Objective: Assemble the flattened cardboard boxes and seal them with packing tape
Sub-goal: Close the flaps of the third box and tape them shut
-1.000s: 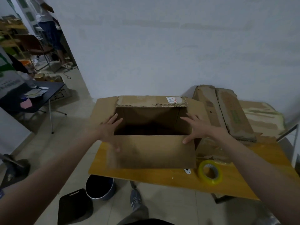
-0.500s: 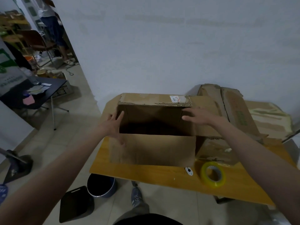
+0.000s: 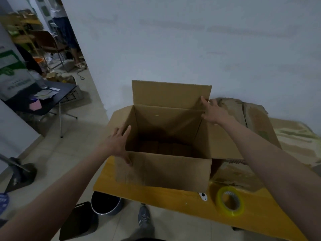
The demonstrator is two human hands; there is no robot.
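Bracing box (image 3: 163,171) edges, hands (image 3: 118,145) apart, interior open

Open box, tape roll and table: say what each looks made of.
Open box: brown corrugated cardboard, matt; the far flap's top edge looks wavy. Tape roll: glossy, see-through yellowish plastic film, probably on a paler core. Table: orange-brown wood or wood-look laminate, faint grain, slight sheen; which one is unclear.

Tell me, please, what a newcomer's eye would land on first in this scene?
The big open cardboard box in the middle of the wooden table, far flap upright, with the left hand at its left wall and the right hand at its far right corner. Next, the yellowish tape roll near the table's front edge, right of the box.
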